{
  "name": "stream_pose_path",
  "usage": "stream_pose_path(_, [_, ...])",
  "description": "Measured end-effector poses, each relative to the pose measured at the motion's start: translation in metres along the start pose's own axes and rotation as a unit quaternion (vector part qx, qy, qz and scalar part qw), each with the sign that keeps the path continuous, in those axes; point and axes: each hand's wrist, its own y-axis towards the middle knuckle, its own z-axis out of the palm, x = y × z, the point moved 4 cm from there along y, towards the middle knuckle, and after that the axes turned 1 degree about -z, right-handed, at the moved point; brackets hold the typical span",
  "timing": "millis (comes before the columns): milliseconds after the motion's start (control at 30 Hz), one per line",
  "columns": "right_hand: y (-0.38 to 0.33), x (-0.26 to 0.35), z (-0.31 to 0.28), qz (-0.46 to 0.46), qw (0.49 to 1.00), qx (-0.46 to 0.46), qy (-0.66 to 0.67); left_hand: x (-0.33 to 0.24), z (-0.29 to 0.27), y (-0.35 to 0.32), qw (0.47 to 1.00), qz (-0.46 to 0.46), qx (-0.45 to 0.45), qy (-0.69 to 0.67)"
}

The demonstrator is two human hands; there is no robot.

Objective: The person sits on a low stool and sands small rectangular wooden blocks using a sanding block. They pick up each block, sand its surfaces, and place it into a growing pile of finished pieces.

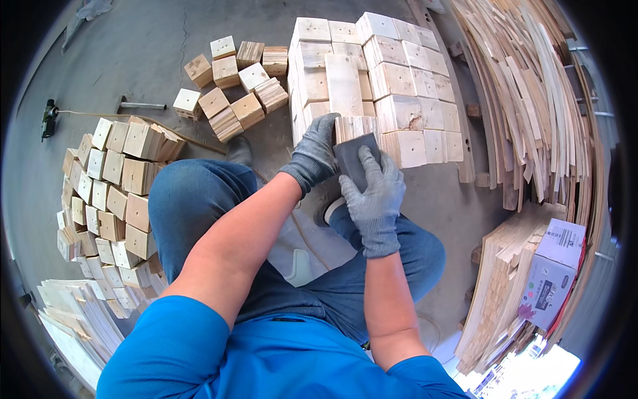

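Note:
Both hands wear grey knitted gloves. My left hand [314,154] grips the left side of a layered wooden block [354,126], its thumb side toward the block's face. Against the near side of that block my right hand [377,193] presses a dark grey rectangular pad [352,161], which looks like a sanding block. The pad sits tilted and covers part of the wood. Right behind the held block stands a neat stack of pale wooden blocks [412,90], with a flat board [343,83] lying on it.
Loose blocks [232,96] lie on the floor ahead to the left. A bigger block pile [109,183] stands by my left knee. Beyond it are a hammer [139,105] and an air tool [49,120] with a hose. Long wood strips [531,93] and a carton [550,272] line the right.

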Motion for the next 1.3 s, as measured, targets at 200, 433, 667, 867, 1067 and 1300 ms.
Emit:
stream_pose_path(200, [0.084,-0.039,0.008,-0.016,0.999,-0.035,-0.003,0.000,0.004,0.000,0.999,0.026,-0.021,0.011])
stream_pose_path(433, [0.141,-0.082,-0.029,0.098,0.995,0.023,0.009,-0.002,0.007,-0.001,1.000,0.015,-0.006,-0.017])
stream_pose_path(667, [0.068,-0.102,-0.079,0.149,0.981,-0.018,0.126,-0.010,-0.006,-0.003,0.996,-0.052,0.051,-0.054])
stream_pose_path(867, [0.025,-0.112,-0.087,0.187,0.969,-0.056,0.154,-0.033,-0.027,0.002,0.997,-0.028,0.072,0.011])
stream_pose_path(1067, [0.025,-0.121,-0.082,0.170,0.974,-0.063,0.133,-0.041,-0.030,0.011,0.989,-0.050,0.115,0.080])
stream_pose_path(1300, [0.028,-0.113,-0.088,0.173,0.975,-0.046,0.128,-0.041,-0.028,0.019,0.987,-0.049,0.127,0.086])
